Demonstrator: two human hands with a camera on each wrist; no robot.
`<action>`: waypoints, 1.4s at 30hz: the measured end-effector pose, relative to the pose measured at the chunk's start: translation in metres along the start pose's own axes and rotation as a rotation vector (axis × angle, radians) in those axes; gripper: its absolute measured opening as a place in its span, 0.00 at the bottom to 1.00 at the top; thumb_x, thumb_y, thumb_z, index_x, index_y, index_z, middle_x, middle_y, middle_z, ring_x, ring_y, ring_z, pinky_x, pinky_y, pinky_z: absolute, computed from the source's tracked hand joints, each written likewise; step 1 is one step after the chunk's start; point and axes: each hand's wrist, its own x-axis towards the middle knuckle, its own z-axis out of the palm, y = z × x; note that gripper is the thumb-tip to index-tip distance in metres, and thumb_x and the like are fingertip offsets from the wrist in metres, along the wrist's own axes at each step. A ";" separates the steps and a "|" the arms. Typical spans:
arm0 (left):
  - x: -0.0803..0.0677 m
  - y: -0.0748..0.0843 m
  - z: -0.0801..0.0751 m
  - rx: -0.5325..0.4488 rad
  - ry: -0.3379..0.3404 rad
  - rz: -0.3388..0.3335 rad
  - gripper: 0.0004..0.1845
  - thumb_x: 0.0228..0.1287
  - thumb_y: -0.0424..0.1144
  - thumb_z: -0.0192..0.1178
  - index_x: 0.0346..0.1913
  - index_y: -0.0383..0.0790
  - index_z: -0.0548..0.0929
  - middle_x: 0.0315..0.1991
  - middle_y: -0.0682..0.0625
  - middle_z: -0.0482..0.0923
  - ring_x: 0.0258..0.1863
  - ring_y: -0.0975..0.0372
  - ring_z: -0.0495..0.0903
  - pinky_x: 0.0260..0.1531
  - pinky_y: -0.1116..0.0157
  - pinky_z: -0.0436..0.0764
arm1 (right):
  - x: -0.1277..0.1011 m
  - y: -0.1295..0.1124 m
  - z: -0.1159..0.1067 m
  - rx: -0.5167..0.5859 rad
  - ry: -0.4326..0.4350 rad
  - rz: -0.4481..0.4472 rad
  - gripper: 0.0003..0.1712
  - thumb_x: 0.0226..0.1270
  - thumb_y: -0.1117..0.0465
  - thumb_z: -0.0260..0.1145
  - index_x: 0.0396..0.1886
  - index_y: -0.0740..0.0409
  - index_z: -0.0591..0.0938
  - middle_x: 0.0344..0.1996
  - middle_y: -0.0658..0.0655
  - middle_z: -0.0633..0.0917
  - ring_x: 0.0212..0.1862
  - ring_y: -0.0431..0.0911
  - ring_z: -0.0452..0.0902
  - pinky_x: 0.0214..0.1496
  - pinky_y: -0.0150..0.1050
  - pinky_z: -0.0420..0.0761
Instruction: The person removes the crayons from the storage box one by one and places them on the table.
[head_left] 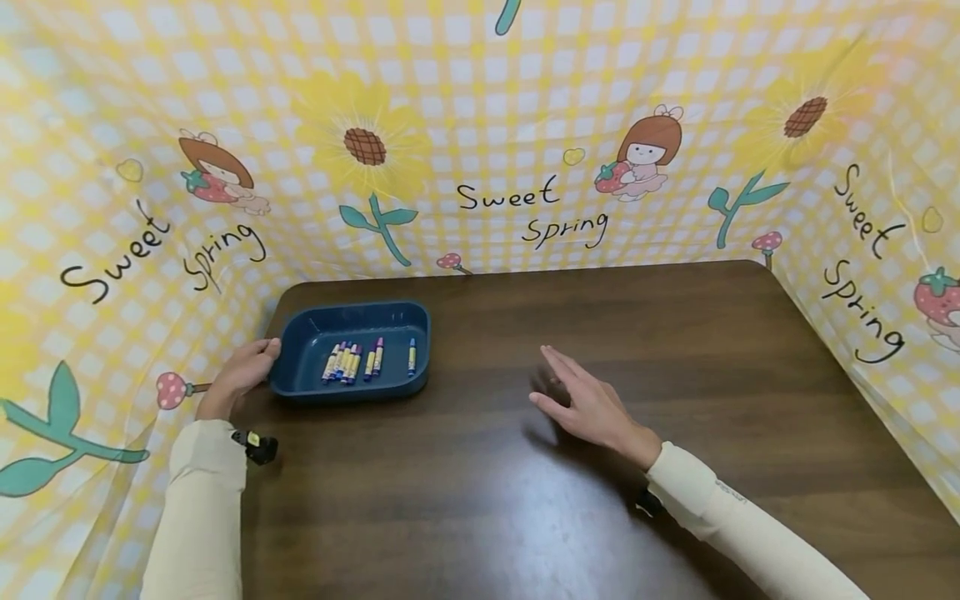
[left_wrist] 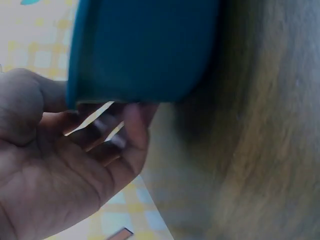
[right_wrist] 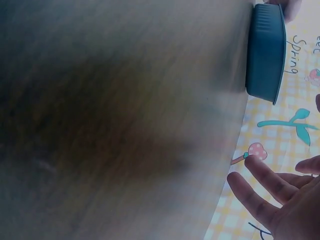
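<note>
At the left of the table, in the head view, a dark blue plastic tray (head_left: 352, 392) holds several crayons (head_left: 342, 363) with pale yellow wrappers and blue or purple ends. Most lie bunched together, with one blue crayon (head_left: 412, 357) apart near the right wall. My left hand (head_left: 243, 371) grips the tray's left end. In the left wrist view its thumb is at the rim and the fingers curl against the tray's outer wall (left_wrist: 145, 55). Over the middle of the table hovers my right hand (head_left: 592, 408), fingers extended and holding nothing.
The dark brown wooden table (head_left: 600, 317) has a back edge close behind the tray. A yellow checked cloth (head_left: 510, 100) with flowers and "Sweet Spring" lettering hangs along the back and both sides.
</note>
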 end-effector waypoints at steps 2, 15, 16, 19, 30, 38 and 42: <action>-0.001 0.006 0.004 -0.028 -0.038 0.000 0.40 0.82 0.56 0.26 0.77 0.23 0.50 0.71 0.22 0.54 0.68 0.35 0.63 0.66 0.41 0.71 | 0.000 0.001 -0.003 -0.009 0.013 0.006 0.44 0.73 0.42 0.64 0.81 0.51 0.59 0.76 0.58 0.68 0.58 0.52 0.83 0.37 0.47 0.84; -0.006 0.047 0.054 -0.137 -0.136 0.008 0.35 0.84 0.51 0.36 0.76 0.23 0.54 0.65 0.27 0.63 0.52 0.50 0.81 0.46 0.58 0.87 | -0.007 0.011 -0.010 0.100 0.028 0.098 0.43 0.75 0.42 0.61 0.82 0.49 0.57 0.73 0.56 0.73 0.55 0.51 0.83 0.48 0.48 0.84; -0.007 0.051 0.058 -0.141 -0.142 0.008 0.35 0.84 0.51 0.36 0.76 0.24 0.54 0.65 0.27 0.64 0.53 0.49 0.81 0.46 0.58 0.87 | -0.007 0.013 -0.010 0.114 0.032 0.102 0.43 0.75 0.42 0.61 0.82 0.49 0.57 0.72 0.57 0.74 0.53 0.50 0.83 0.45 0.46 0.84; -0.008 0.063 0.072 -0.156 -0.148 0.010 0.34 0.84 0.51 0.38 0.76 0.24 0.55 0.66 0.27 0.64 0.58 0.45 0.79 0.47 0.58 0.87 | -0.010 0.018 -0.012 0.156 0.041 0.127 0.43 0.76 0.42 0.61 0.82 0.49 0.57 0.71 0.57 0.75 0.47 0.48 0.85 0.42 0.41 0.83; -0.012 0.085 0.123 -0.265 -0.157 0.026 0.32 0.83 0.51 0.43 0.74 0.26 0.60 0.63 0.30 0.68 0.53 0.49 0.80 0.43 0.59 0.88 | -0.019 0.038 -0.015 0.206 0.083 0.174 0.42 0.76 0.42 0.61 0.81 0.48 0.58 0.68 0.57 0.79 0.54 0.49 0.83 0.50 0.47 0.82; -0.012 0.102 0.151 -0.316 -0.173 0.039 0.31 0.82 0.50 0.47 0.72 0.28 0.64 0.61 0.31 0.70 0.51 0.50 0.81 0.41 0.58 0.89 | -0.023 0.047 -0.020 0.209 0.132 0.201 0.39 0.76 0.47 0.62 0.80 0.52 0.61 0.64 0.60 0.82 0.53 0.52 0.84 0.53 0.53 0.82; -0.011 0.110 0.162 -0.325 -0.176 0.047 0.30 0.82 0.49 0.47 0.72 0.28 0.64 0.61 0.31 0.71 0.50 0.51 0.81 0.41 0.58 0.89 | -0.022 0.051 -0.025 0.207 0.145 0.222 0.38 0.76 0.47 0.62 0.80 0.52 0.63 0.62 0.61 0.83 0.53 0.53 0.85 0.53 0.54 0.82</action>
